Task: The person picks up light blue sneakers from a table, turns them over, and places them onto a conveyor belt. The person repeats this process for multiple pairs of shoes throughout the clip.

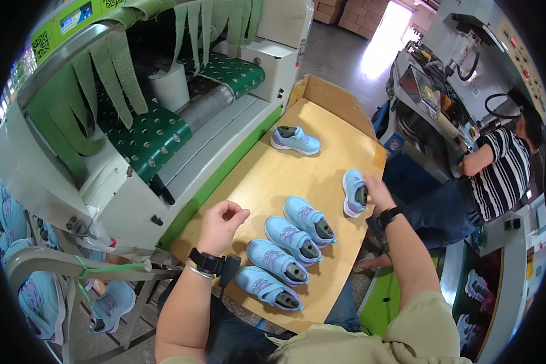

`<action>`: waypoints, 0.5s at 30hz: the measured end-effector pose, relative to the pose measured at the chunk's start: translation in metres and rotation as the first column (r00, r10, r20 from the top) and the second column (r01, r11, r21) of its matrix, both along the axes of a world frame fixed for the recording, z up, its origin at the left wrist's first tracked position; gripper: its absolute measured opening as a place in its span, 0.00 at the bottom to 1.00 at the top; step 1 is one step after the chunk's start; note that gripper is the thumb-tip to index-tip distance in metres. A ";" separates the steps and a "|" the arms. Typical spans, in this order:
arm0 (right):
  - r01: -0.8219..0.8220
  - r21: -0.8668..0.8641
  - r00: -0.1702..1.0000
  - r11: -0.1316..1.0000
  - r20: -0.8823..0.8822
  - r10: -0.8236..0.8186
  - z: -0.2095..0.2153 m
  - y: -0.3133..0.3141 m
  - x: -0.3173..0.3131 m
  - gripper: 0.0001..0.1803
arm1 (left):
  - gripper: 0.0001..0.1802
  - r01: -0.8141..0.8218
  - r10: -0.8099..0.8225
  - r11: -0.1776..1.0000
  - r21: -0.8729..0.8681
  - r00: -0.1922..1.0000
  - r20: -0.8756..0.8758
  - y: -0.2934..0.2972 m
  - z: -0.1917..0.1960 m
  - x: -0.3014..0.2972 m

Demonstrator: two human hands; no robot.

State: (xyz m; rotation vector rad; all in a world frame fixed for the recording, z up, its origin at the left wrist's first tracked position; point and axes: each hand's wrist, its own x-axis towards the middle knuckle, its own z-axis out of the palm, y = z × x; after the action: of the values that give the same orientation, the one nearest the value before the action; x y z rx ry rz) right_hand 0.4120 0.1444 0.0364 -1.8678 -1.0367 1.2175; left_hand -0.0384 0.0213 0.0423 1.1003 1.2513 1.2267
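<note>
khaki shirt lies nearest, at five o'clock in the head view. at eight, the left hand curls loosely half-open, nothing seen in it; at three, the right hand is at a blue shoe, its opening and grip unclear. four shoes line the desk at six; another shoe sits at one.

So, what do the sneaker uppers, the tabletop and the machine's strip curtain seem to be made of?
Sneaker uppers: likely matte knit or mesh, from fine texture.
Tabletop: probably wood or wood-look laminate, satin, with faint grain and soft sheen.
Strip curtain: perhaps suede or felt, matte, with ragged edges.
</note>
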 end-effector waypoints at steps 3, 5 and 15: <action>-0.425 0.226 0.786 0.876 0.571 0.235 -0.037 -0.037 -0.020 0.31 | 0.08 0.060 -0.061 0.998 -0.030 0.998 -0.030 0.004 0.004 0.008; -0.566 0.233 0.775 0.791 0.477 0.414 -0.003 -0.057 -0.051 0.31 | 0.07 0.064 -0.066 0.997 -0.052 0.997 -0.040 0.002 0.002 0.004; -0.734 0.055 0.537 0.677 0.657 0.529 0.042 0.075 -0.118 0.35 | 0.06 0.069 -0.074 0.996 -0.051 0.993 -0.096 0.004 -0.008 0.002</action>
State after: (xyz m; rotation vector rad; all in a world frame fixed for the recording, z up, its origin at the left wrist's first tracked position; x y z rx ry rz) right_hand 0.2938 0.2195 0.0780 -1.6468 -2.3070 0.6942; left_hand -0.0369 0.0253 0.0343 1.1722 1.2979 1.0947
